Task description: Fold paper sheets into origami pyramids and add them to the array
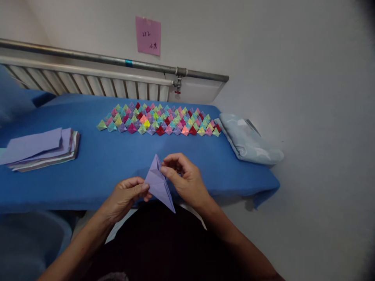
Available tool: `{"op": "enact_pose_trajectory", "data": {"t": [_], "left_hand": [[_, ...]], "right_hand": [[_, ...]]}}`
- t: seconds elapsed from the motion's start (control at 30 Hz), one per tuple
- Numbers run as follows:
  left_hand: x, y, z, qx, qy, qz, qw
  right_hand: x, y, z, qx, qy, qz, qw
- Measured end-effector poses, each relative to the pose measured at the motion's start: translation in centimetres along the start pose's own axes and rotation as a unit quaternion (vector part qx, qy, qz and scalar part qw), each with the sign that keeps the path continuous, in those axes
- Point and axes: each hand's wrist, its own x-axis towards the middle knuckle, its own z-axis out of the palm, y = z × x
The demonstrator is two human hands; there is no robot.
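A purple sheet of paper [158, 183], folded into a layered triangle, is held up just past the near edge of the blue-covered table. My left hand [125, 195] pinches its left corner between thumb and fingers. At its upper right edge, my right hand [184, 175] has thumb and fingertips closed on the paper's layers. The triangle is tilted, one point up and another down toward my lap. Farther back, several rows of small folded paper pieces [161, 121] in many colours stand close together.
A stack of purple and pale paper sheets [38, 146] lies at the left on the blue cloth [99, 168]. A folded light-blue towel [249, 138] rests at the right end. Behind the table run a radiator [96, 84] and a metal pipe [96, 58] along the wall.
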Motion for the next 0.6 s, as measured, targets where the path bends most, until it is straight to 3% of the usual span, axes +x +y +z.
{"op": "enact_pose_trajectory", "data": {"t": [0.2,0.37,0.47,0.6], "left_hand": [[-0.2,0.0,-0.5,0.016,-0.012,-0.019,1.000],[0.0,0.7,-0.4,0.058,-0.058,-0.058,0.995],[0.2,1.2,0.0,0.074,-0.077,-0.078,0.991],[0.6,1.3,0.2,0.052,-0.062,-0.094,0.992]], "right_hand": [[-0.1,0.4,0.1,0.085,-0.026,0.094,0.992],[0.1,1.0,-0.9,0.110,-0.177,0.229,0.951],[0.3,1.9,-0.9,0.102,-0.212,0.238,0.942],[0.1,3.0,-0.4,0.067,-0.173,0.187,0.965]]}}
